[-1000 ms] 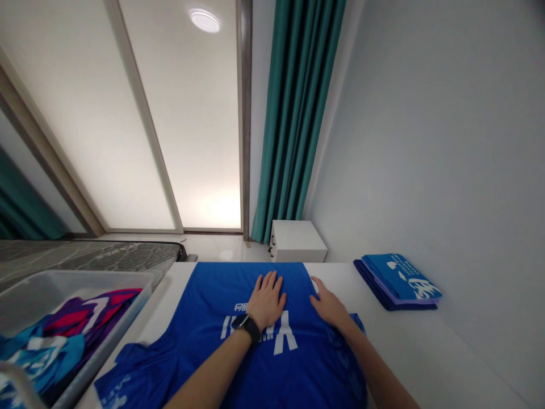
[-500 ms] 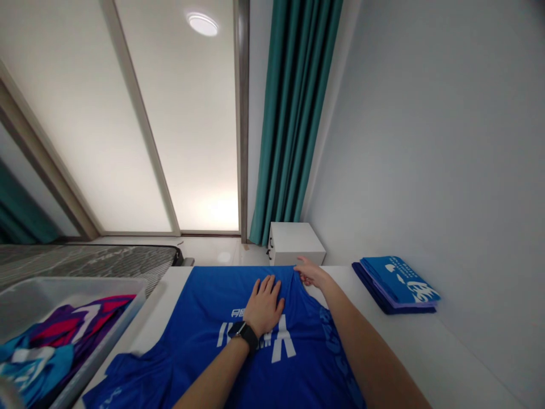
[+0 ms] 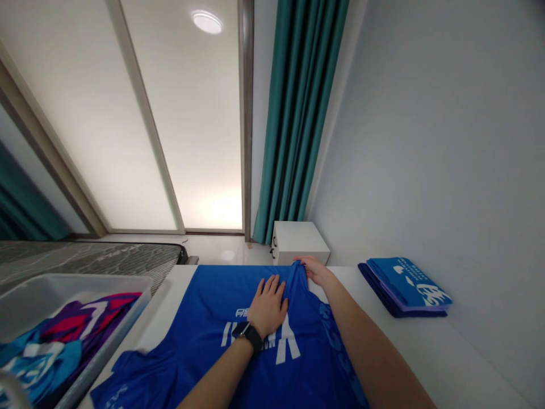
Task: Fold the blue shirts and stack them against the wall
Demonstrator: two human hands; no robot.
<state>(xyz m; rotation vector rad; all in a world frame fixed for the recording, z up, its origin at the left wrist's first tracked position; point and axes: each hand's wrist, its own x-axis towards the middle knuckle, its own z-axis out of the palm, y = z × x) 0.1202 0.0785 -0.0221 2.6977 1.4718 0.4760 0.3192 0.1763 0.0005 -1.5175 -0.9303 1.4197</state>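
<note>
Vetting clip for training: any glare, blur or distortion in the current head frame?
Head view: door panel glows brightest low down, oval glare spot above; head view: bin soft at its near edge; head view: left hand, right hand, blue shirt fairly clear; head view: door upright leans, possibly lens stretch.

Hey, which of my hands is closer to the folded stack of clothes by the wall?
Right. Your right hand grips the blue shirt at its far right corner, left of the folded stack; your left hand lies flat on the shirt, farther left.
</note>
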